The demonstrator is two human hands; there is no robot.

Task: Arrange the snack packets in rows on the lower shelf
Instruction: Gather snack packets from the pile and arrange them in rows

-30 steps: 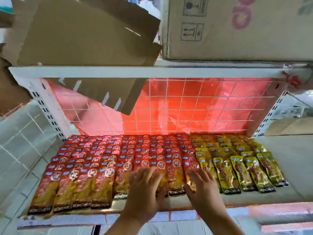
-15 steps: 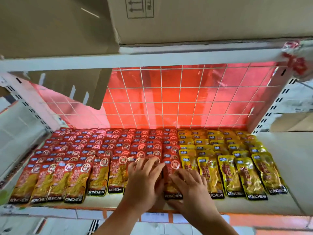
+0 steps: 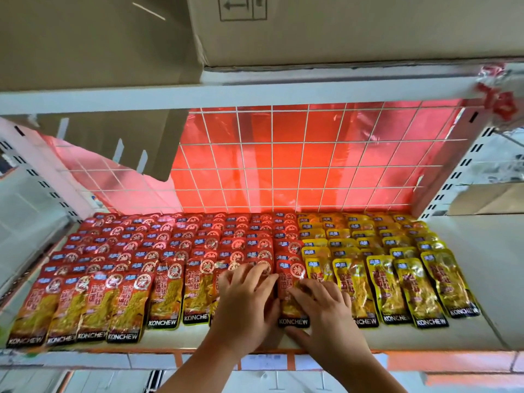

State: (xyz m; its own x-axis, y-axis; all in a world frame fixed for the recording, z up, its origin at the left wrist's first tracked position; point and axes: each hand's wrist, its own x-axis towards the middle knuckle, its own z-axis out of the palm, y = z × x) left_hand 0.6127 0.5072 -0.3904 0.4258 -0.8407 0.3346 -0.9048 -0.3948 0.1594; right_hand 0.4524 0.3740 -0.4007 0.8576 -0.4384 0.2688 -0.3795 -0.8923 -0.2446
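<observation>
Your lower shelf (image 3: 487, 333) carries 2 packet blocks: red packets (image 3: 158, 245) left, yellow packets (image 3: 397, 282) right in 5 columns. Left hand (image 3: 243, 302), grip spread flat, rests on front reds; right hand (image 3: 326, 316), grip spread, presses 1 red packet (image 3: 292, 276) beside the yellows.

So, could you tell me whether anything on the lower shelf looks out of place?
Yes. The front row is uneven: the four leftmost red packets sit nearer the shelf edge than those beside them, and the rightmost yellow packets appear to lean outward. A cardboard flap also hangs down from above at the left.
</observation>
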